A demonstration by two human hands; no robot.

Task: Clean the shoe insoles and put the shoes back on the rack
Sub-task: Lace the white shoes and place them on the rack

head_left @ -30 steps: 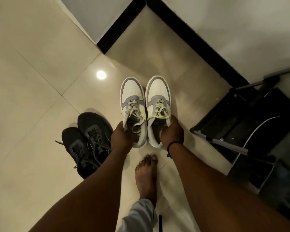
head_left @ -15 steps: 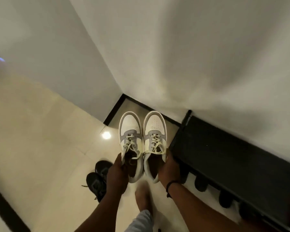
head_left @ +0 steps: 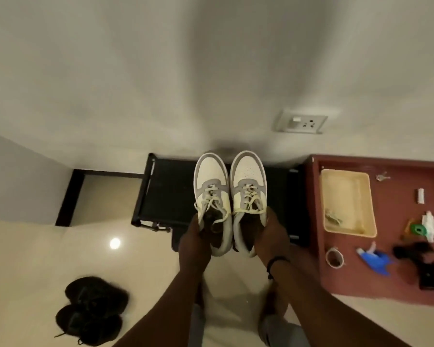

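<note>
Two white-and-grey sneakers hang side by side in the air over the black shoe rack (head_left: 166, 196), toes pointing at the wall. My left hand (head_left: 194, 242) grips the left sneaker (head_left: 211, 186) at its heel opening. My right hand (head_left: 269, 236), with a dark band at the wrist, grips the right sneaker (head_left: 248, 181) the same way. The insoles inside are hidden in shadow. A pair of black sneakers (head_left: 93, 309) lies on the cream tiled floor at the lower left.
A reddish-brown cabinet top (head_left: 396, 289) stands right of the rack, carrying a cream tray (head_left: 347, 181), a roll of tape (head_left: 334, 257), a blue item (head_left: 373, 260) and other small clutter. A wall socket (head_left: 301, 124) sits above. My bare feet stand below my arms.
My view swung up and right from the floor corner to the rack and cabinet. Both hands carried the white sneakers over the rack's top. The black pair stayed on the floor.
</note>
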